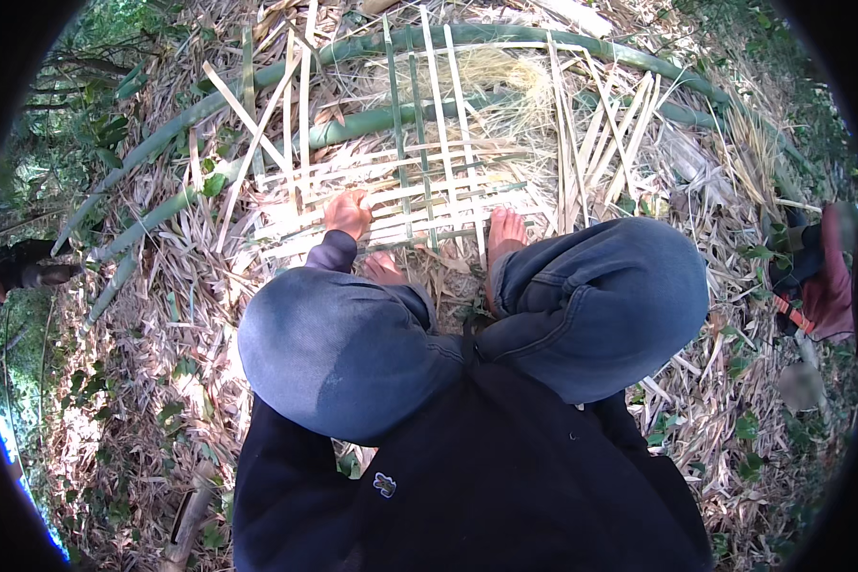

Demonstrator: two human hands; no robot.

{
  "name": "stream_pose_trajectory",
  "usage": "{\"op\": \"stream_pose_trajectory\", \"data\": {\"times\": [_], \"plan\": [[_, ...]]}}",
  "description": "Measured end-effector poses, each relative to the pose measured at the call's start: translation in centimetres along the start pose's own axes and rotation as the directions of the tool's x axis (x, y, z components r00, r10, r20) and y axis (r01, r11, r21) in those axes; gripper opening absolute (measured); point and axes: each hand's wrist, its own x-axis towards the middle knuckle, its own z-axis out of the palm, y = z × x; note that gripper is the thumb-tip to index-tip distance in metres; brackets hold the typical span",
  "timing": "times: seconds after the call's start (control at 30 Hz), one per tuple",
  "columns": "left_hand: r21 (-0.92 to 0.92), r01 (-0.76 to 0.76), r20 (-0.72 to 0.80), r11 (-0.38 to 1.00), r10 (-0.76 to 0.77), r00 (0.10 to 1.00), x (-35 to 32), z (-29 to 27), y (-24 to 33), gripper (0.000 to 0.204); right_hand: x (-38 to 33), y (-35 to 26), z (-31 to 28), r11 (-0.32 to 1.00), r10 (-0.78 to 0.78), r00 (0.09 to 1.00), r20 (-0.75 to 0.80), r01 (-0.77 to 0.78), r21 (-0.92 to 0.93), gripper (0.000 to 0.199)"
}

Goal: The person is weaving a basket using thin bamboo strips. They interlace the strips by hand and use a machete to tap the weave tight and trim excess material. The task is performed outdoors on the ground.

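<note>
Pale and green bamboo strips cross over and under each other in an open lattice [433, 143] on the ground in front of my feet. My left hand [348, 214] rests at the left part of this weave, fingers curled closed around a crosswise bamboo strip [398, 194]; the exact grip is partly hidden. The upright strips reach away from me across a green bamboo pole [359, 126]. My right hand does not show; my right knee and sleeve cover that side. My bare right foot [507, 232] touches the near right edge of the lattice.
Loose split strips lie in a pile [625, 133] at right and crossed at left [257, 124]. A long bent bamboo pole [543, 36] arcs behind. Dry leaves cover the ground. Another person's reddish sleeve [834, 276] shows at far right, and a dark-clad person [29, 272] at far left.
</note>
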Motion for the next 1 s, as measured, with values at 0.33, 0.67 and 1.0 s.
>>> {"op": "stream_pose_trajectory", "data": {"times": [0.33, 0.67, 1.0], "plan": [[0.187, -0.121, 0.013, 0.975, 0.121, 0.993, -0.3, 4.2, -4.1, 0.021, -0.5, 2.2, 3.0, 0.998, 0.064, 0.996, 0.067, -0.063, -0.019, 0.045], [0.189, -0.106, -0.065, 0.976, 0.120, 0.991, -2.0, 2.3, -4.3, 0.024, 11.5, -12.1, -6.1, 0.920, -0.359, 0.918, -0.168, 0.378, 0.101, 0.030], [-0.008, -0.110, -0.146, 0.994, 0.107, 0.983, -2.8, 2.9, -3.3, 0.020, 22.9, -19.0, -0.5, 0.963, -0.268, 0.942, -0.203, 0.262, -0.056, 0.026]]}}
